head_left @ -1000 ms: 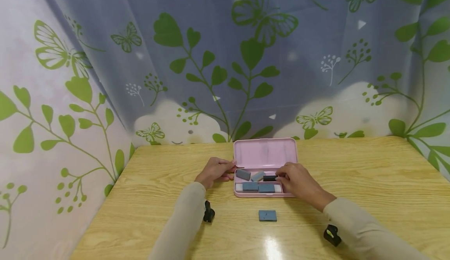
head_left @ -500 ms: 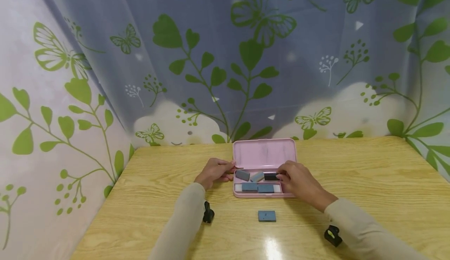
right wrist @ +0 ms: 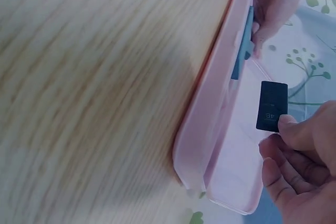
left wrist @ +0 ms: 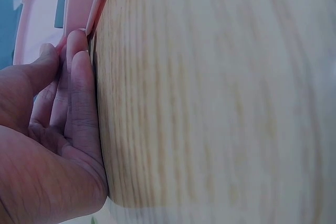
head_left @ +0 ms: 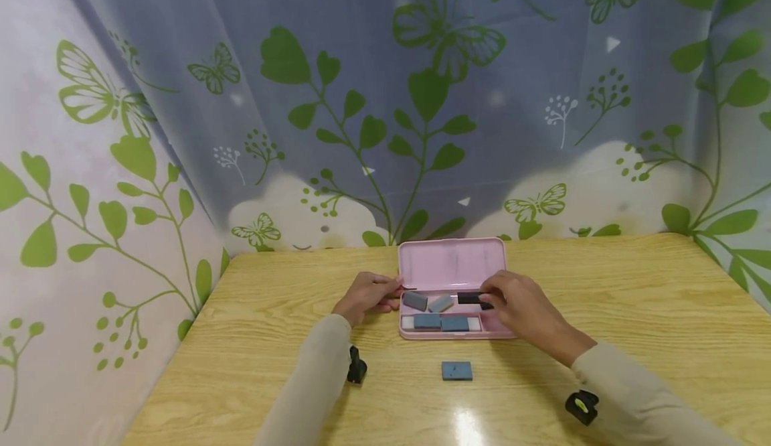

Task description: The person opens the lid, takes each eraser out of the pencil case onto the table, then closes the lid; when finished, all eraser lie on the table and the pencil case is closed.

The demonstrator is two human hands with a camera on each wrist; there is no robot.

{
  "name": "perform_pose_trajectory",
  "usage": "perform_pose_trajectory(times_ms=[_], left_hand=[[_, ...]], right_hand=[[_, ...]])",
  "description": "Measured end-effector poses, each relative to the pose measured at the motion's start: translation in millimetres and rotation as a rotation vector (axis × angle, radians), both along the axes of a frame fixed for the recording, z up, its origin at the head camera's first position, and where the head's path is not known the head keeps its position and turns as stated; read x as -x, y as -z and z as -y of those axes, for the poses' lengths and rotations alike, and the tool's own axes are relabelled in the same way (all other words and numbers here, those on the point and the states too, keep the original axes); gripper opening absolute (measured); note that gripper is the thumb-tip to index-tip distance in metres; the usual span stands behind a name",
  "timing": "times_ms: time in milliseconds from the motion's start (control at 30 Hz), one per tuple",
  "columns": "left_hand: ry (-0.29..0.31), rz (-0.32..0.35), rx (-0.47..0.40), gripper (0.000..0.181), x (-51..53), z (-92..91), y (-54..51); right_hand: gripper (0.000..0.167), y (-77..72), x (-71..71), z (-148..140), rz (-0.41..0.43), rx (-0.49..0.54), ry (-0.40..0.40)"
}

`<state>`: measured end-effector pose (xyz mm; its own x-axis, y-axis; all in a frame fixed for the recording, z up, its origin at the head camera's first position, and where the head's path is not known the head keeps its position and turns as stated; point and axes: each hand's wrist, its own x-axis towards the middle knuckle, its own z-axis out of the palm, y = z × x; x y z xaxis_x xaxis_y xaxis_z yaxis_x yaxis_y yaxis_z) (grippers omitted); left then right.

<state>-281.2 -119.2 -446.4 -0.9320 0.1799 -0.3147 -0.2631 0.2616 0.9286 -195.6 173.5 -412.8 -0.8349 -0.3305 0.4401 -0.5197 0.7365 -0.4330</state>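
Blue block [head_left: 456, 371] before pink case [head_left: 452, 265]; curtain [head_left: 361, 98] behind

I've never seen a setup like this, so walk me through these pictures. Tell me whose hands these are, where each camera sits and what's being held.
There's no robot here: these are a person's bare hands. The wide picture comes from a camera on the head, looking forward and down; the other two come from cameras worn on the wrists, each looking at its own hand's work.

On the wooden table stands an open pink case with several small blocks inside. One blue block lies on the table in front of it.

The left hand touches the case's left end. The right hand pinches a black block, marked 4B, above the case.
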Motion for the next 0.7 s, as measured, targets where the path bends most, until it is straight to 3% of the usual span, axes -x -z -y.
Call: perform_pose_trajectory(times_ms=[367,700], left_hand=[[0.017,-0.018,-0.019,0.030,-0.5,1.1,0.8],[0.004,-0.008,-0.009,0.029,-1.0,0.9,0.8]], right_hand=[[0.008,-7.6,-14.7,-10.7,-0.039,0.000,0.003],[0.011,-10.7,-30.2,-18.0,0.017,0.001,-0.008]])
